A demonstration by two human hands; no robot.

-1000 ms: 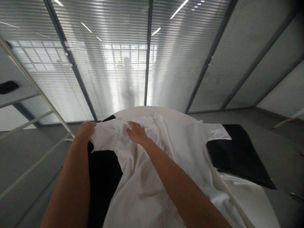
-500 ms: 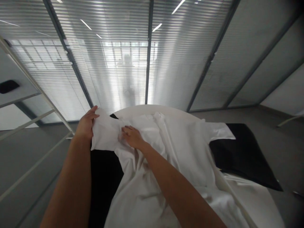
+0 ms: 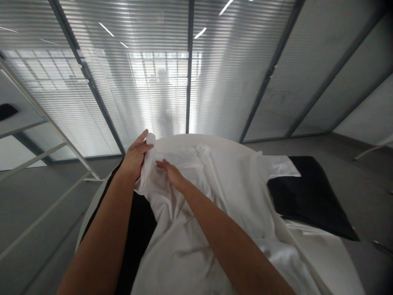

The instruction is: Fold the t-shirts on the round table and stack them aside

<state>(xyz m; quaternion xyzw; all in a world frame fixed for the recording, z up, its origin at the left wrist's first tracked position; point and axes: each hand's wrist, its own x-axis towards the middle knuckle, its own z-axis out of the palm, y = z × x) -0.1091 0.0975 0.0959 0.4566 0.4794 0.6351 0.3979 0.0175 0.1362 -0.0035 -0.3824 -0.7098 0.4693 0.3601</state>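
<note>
A white short-sleeved garment [image 3: 236, 184] lies spread over a round white table, with some creases along its left side. My left hand [image 3: 135, 159] grips the end of its left-side sleeve [image 3: 150, 159], which is lifted and bent inward toward the body of the garment. Beside the base of that sleeve, my right hand [image 3: 172, 174] rests at the shoulder, fingers stretched out and holding nothing. The opposite sleeve [image 3: 282, 166] lies flat, pointing right.
Black material [image 3: 310, 196] lies under the garment and sticks out on both sides. The white table [image 3: 215, 139] shows its rim at the back. A white metal frame [image 3: 58, 131] stands at the left. Behind is a glass partition with blinds [image 3: 147, 106].
My left hand has moved right, carrying the sleeve end inward so it folds up toward the shoulder. My right hand stays at the shoulder, its fingers slightly raised.
</note>
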